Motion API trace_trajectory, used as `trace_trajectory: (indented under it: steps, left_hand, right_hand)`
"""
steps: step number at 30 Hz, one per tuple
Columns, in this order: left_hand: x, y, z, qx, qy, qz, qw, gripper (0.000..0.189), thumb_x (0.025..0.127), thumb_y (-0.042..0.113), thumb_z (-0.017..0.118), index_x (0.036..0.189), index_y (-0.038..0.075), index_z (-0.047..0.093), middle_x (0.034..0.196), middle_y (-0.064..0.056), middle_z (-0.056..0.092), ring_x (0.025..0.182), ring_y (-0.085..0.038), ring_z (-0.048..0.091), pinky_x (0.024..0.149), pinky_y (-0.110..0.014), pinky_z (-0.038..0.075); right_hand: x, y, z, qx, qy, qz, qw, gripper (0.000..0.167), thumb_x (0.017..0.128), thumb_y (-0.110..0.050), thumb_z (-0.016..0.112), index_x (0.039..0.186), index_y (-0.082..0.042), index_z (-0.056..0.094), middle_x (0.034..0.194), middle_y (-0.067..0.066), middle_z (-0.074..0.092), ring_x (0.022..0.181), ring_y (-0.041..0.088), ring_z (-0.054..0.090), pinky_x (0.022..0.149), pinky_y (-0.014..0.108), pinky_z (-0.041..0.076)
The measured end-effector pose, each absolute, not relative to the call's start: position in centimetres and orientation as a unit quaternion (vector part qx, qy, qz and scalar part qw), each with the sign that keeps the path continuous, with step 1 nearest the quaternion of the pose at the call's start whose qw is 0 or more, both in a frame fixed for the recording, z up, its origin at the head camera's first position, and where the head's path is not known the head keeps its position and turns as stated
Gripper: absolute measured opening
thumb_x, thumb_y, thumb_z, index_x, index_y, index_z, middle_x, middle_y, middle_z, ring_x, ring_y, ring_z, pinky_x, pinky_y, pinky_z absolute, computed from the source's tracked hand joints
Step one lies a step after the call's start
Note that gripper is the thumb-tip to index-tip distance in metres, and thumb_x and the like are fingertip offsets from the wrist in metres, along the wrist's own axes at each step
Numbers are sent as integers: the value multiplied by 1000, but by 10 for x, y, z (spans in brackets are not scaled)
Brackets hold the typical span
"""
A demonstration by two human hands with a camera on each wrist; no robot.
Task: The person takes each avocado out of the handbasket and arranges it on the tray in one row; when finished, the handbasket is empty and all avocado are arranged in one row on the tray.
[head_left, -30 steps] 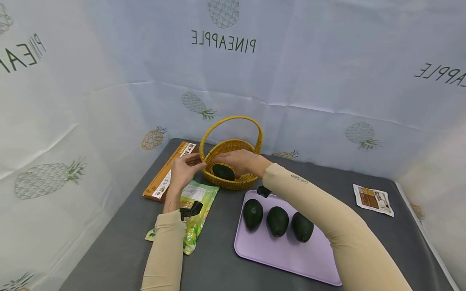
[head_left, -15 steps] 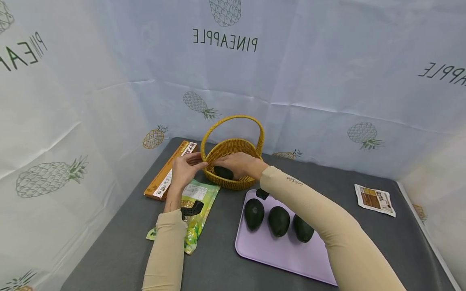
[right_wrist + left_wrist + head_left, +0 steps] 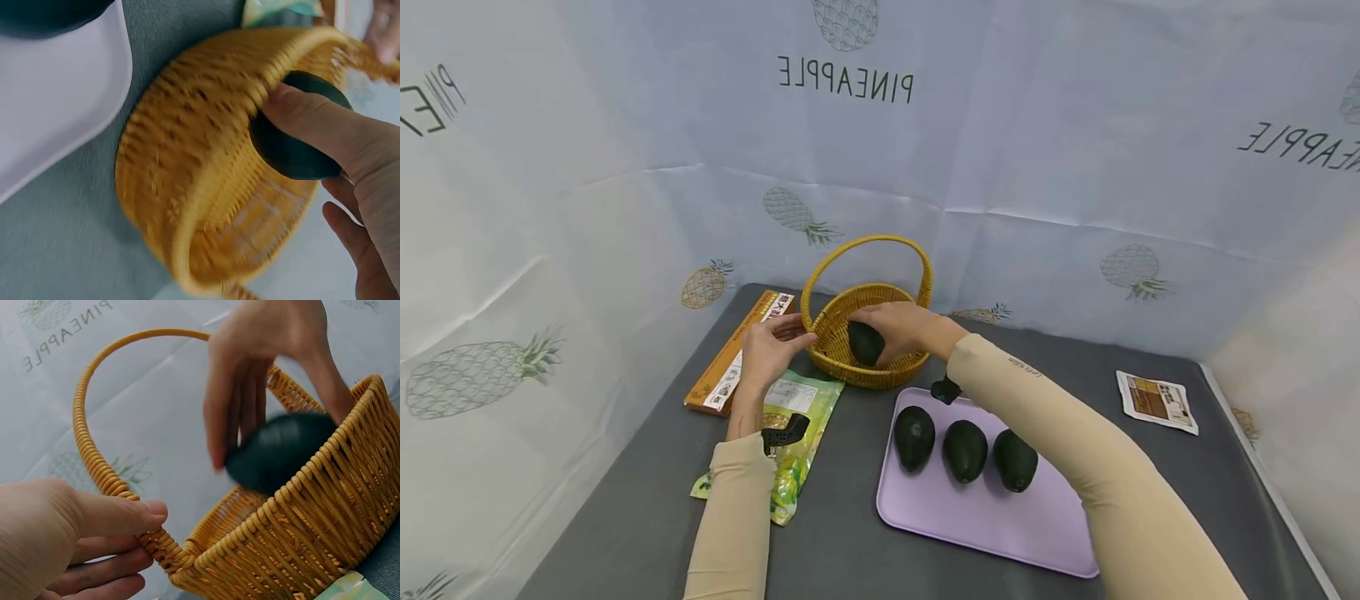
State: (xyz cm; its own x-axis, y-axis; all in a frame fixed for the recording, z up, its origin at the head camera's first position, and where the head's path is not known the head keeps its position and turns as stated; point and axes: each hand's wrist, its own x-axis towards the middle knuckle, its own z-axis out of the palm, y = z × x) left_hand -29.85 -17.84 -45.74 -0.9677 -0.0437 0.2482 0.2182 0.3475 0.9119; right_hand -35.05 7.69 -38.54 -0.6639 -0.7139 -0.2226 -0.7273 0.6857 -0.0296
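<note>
A dark green avocado [image 3: 867,343] is gripped between the thumb and fingers of my right hand [image 3: 898,327], up at the rim of the yellow wicker basket [image 3: 872,379]. In the right wrist view that avocado [image 3: 300,134] is over the basket's opening, clear of its woven bottom. My left hand [image 3: 769,350] pinches the base of the basket's handle [image 3: 100,459], thumb in front and fingers behind. Three more avocados [image 3: 966,451] lie in a row on a lilac tray [image 3: 970,521], under my right forearm.
Left of the basket lies a long orange box [image 3: 730,367]. A green-and-yellow packet [image 3: 805,425] is partly under my left forearm. Far right on the dark grey table [image 3: 820,550] lies a small brown-and-white sachet [image 3: 1157,402]. A pineapple-printed sheet [image 3: 1022,158] hangs behind.
My right hand has raised the avocado from low inside the basket to about its rim, and the fruit now stands more upright. The left hand stays at the handle; the view has shifted slightly.
</note>
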Motion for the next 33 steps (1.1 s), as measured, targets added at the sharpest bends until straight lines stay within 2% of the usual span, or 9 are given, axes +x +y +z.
trace_trajectory:
  steps: [3,7,14,22,33]
  left_hand:
    - [-298,-179,-457,-53,-814,-567,113,49,92,22,83,136,5,70,126,-19,74,115,-34,73,97,-48,61]
    - [-298,-180,-456,-52,-818,-562,111,49,92,23,83,136,6,70,126,-19,74,115,-34,72,98,-48,61]
    - [-297,-182,-457,-44,-822,-557,108,51,93,26,83,138,7,69,127,-18,74,116,-33,72,96,-42,62]
    - [-295,-184,-455,-37,-826,-553,107,53,93,29,83,140,9,68,129,-16,74,117,-31,72,94,-38,63]
    - [-293,-175,-455,-30,-829,-550,98,53,94,30,81,141,9,67,130,-16,73,119,-31,71,97,-43,61]
  right_hand:
    - [-346,98,-372,-385,919,-1,89,100,83,-41,90,163,-14,37,164,7,44,147,30,47,121,48,43]
    - [-338,128,-358,-368,925,-59,77,98,81,-34,93,161,-13,40,161,11,48,143,33,51,118,50,46]
    - [-315,184,-344,-339,929,-141,51,101,76,-32,96,159,-8,44,157,16,53,144,36,51,120,54,43]
    - [-282,247,-346,-300,935,-185,43,102,73,-39,97,157,-9,47,156,14,54,140,38,56,117,60,44]
    - [-225,316,-365,-236,953,-188,39,97,74,-52,93,154,-15,53,149,13,61,133,36,62,106,63,52]
